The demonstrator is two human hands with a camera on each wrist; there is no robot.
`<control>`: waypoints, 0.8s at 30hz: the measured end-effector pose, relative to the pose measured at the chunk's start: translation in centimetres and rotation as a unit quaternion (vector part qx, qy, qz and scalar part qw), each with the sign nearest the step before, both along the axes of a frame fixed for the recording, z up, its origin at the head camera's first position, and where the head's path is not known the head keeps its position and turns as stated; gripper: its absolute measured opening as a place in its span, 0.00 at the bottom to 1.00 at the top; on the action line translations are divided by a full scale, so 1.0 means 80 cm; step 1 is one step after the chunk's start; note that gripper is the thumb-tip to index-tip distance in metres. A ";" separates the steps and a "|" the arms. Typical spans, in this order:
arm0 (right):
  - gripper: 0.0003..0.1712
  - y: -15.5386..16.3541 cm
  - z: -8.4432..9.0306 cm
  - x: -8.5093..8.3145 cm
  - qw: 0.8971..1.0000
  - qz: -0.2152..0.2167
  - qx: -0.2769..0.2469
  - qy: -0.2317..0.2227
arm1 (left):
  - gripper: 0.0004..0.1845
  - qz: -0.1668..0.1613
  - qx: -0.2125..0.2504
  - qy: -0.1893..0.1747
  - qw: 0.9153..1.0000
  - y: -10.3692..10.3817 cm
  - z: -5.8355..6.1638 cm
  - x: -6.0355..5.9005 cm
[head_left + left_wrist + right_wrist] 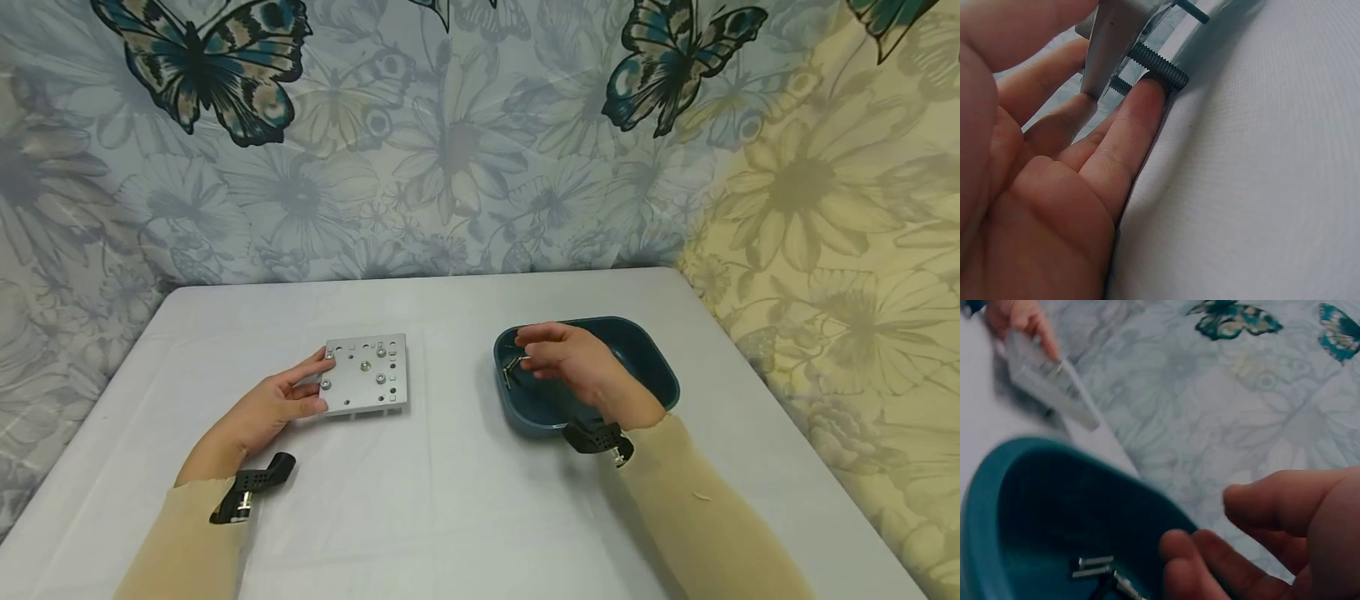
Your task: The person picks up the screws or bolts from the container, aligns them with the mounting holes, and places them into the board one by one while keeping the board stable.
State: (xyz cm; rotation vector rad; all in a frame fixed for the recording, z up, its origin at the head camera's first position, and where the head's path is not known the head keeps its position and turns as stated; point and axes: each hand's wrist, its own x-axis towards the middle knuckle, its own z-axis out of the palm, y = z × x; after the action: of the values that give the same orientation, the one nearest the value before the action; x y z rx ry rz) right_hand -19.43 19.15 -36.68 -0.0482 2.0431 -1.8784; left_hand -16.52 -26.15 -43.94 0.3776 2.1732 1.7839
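Observation:
A square silvery metal plate (356, 393) with several holes and bolts set in it is at the left of the table. My left hand (268, 410) grips it by the left edge, thumb at the near corner and index finger at the far one. Threaded bolt shanks (1159, 64) stick out beneath the plate in the left wrist view, one fingertip touching the longest. Over the dark teal bin (666, 367) hovers my right hand (576, 367), fingers loosely bent and holding nothing visible. Several loose bolts (1094, 566) lie on the bin floor below its fingers.
White cloth covers the table (427, 500). Behind it and at the right hangs butterfly-and-flower fabric (450, 167), close to the table's edges. Each wrist carries a black camera mount (255, 482).

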 end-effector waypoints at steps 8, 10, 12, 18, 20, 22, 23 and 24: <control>0.23 0.004 -0.020 -0.004 0.980 0.054 0.190 0.018 | 0.38 0.004 -0.001 0.000 1.000 0.000 0.001 0.000; 0.22 0.004 -0.023 -0.004 0.972 0.066 0.224 0.022 | 0.38 0.005 -0.002 -0.001 1.000 0.000 0.000 0.000; 0.22 0.004 -0.025 -0.004 0.963 0.078 0.255 0.029 | 0.38 0.006 -0.003 -0.002 1.000 0.001 0.000 -0.001; 0.22 0.002 -0.026 -0.004 0.945 0.128 0.294 0.063 | 0.38 0.010 -0.003 -0.008 1.000 0.002 0.001 -0.001; 0.22 0.002 -0.026 -0.005 0.943 0.139 0.295 0.071 | 0.38 0.011 -0.003 -0.008 1.000 0.002 0.002 -0.001; 0.22 0.001 -0.027 -0.006 0.942 0.144 0.293 0.075 | 0.39 0.011 -0.003 -0.009 1.000 0.002 0.002 0.000; 0.22 0.001 -0.028 -0.006 0.942 0.146 0.293 0.075 | 0.39 0.011 -0.003 -0.009 1.000 0.001 0.002 0.000; 0.22 0.001 -0.028 -0.006 0.942 0.145 0.292 0.074 | 0.39 0.011 -0.003 -0.009 1.000 0.001 0.002 0.000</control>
State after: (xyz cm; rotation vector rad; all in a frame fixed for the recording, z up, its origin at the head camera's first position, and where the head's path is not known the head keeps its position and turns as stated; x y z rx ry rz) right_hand -19.89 19.20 -38.91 -0.3242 2.4550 -1.0724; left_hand -16.53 -26.04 -43.76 0.3344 2.1784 1.7849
